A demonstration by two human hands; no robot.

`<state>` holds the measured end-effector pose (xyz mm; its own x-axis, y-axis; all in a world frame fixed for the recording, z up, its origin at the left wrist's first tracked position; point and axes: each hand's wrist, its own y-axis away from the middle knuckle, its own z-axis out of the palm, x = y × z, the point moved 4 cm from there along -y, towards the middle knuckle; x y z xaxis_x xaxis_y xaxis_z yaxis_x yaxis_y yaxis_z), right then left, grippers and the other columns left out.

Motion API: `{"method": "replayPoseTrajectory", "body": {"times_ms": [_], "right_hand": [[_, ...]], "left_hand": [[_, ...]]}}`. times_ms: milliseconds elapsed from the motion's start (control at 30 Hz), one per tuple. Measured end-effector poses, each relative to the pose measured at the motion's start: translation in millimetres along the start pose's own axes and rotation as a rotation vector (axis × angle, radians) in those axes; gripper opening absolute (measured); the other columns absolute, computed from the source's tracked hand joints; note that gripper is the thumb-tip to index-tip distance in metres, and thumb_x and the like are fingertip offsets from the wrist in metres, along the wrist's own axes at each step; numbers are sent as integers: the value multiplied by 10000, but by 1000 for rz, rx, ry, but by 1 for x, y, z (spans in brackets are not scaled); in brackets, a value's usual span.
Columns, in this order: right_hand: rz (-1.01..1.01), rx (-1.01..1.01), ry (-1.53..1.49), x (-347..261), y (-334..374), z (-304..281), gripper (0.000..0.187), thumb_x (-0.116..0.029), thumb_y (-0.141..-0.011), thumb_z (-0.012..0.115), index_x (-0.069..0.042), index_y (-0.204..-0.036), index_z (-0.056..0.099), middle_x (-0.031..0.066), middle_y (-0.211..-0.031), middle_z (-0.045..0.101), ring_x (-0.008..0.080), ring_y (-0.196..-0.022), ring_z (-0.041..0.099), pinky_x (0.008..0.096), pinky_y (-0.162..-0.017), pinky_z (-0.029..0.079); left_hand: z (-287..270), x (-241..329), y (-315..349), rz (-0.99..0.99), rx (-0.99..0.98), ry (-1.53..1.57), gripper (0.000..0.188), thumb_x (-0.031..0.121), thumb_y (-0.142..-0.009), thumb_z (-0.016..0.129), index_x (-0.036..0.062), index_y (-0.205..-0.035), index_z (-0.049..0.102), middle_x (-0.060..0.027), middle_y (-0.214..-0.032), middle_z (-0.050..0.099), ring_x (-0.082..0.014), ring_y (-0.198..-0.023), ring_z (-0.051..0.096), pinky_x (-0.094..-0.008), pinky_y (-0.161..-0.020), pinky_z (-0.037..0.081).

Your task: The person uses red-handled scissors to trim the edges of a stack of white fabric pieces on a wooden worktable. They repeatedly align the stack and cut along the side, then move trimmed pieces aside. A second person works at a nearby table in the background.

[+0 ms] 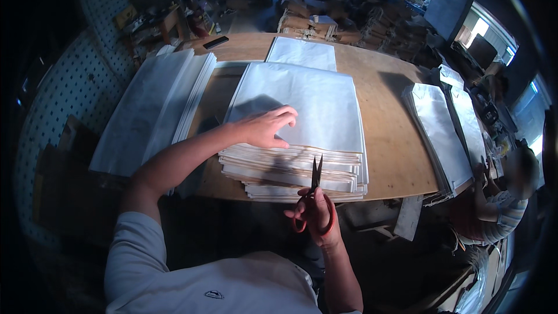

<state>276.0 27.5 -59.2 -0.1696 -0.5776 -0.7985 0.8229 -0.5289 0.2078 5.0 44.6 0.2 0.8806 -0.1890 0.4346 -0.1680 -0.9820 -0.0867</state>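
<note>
Holding red-handled scissors [316,178] in my right hand [317,212], lower center of frame. Fingers closed around the handles, grip firm-looking; blades point to the top of the frame, slightly parted, in front of the near edges of the stack of white sheets [302,107]. Can't tell if the tips touch the stack.

My left hand [266,129], center of frame, is over the top sheet by its near edge. Fingers curled, thumb spread away from them, gap between, nothing seen pinched. Can't tell if fingertips press the paper.

Stack sits mid-frame on the wooden table [389,122]; lower layers stick out unevenly at the near side, pale edges fanned. Another white sheet pile [305,52] just behind it, upper center. Larger white pile [139,110] at left of frame, overlapping layers. Narrow white stack [439,131] at right of frame, near the table's edge, second narrow stack [465,110] just beside it. Flat dark object [215,42] on the far table edge, upper left.

Co-worker [503,212] in a striped top at lower right, hand near the narrow stacks. Brown bundles [319,23] heaped at upper center, dim. Bright window [479,32] upper right.
</note>
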Motion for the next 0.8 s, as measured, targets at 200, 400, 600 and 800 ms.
{"method": "replayPoseTrajectory", "body": {"times_ms": [200, 400, 600, 800], "right_hand": [[22, -27, 3, 2, -2, -1, 549, -507, -1090, 443, 12, -1228, 560, 44, -810, 623, 148, -750, 652, 450, -908, 595], [46, -33, 12, 2, -25, 9, 574, -506, -1082, 472, 52, -1178, 569, 59, -770, 584, 140, -695, 614, 393, -823, 616], [87, -5, 22, 3, -35, 10, 566, -511, -1078, 480, 40, -1148, 590, 57, -746, 585, 144, -651, 618, 386, -783, 623], [91, -13, 37, 8, -38, 10, 554, -508, -1077, 483, 32, -1133, 596, 52, -742, 586, 142, -642, 616, 379, -772, 622]], "left_hand": [[3, 1, 0, 30, 56, -47, 531, 263, -854, 785, 41, -1254, 513, -155, -1504, 411, -354, -1357, 489, -427, -1091, 442], [9, 15, 0, 103, 120, -185, 638, 265, -864, 732, 36, -1407, 488, -167, -1528, 391, -364, -1387, 472, -439, -1141, 422], [15, 11, 0, 62, 138, -166, 641, 266, -862, 725, 32, -1409, 488, -170, -1526, 393, -369, -1380, 479, -440, -1139, 426], [13, 11, 4, 101, 190, -199, 621, 313, -867, 703, 29, -1384, 510, -155, -1487, 435, -353, -1343, 506, -438, -1124, 434]]}}
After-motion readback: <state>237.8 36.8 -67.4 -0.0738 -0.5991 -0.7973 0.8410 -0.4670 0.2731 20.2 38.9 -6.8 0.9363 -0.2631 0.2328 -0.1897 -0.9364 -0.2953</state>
